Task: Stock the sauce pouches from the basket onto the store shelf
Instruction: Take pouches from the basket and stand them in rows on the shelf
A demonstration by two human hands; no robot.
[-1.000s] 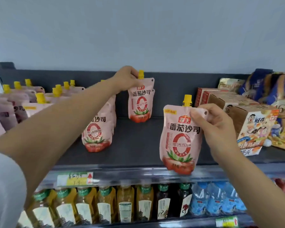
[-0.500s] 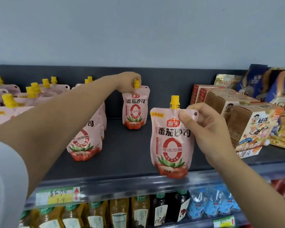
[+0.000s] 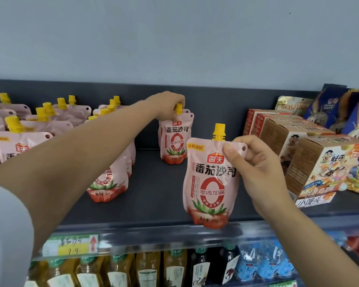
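Pinching the top corner of the near sauce pouch [image 3: 209, 183] with the right hand [image 3: 257, 168], at the front edge of the shelf [image 3: 153, 195]. Gripping the yellow cap [image 3: 178, 108] of the rear pouch [image 3: 175, 141] with the left hand [image 3: 168, 105], far back. Likely feeling soft and saggy; holding best near the stiff spout [image 3: 219, 133].

Pouches [image 3: 108, 183] stand left on the shelf [image 3: 153, 195], boxes [image 3: 319, 168] right, bags [image 3: 340, 104] apparently behind them.

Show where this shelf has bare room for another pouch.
Bare shelf lies between the pouch row and the front pouch in the right hand, ahead of the back pouches the left hand grips. The floor from there to the boxes is mostly hidden behind the front pouch. Both ends are crowded.
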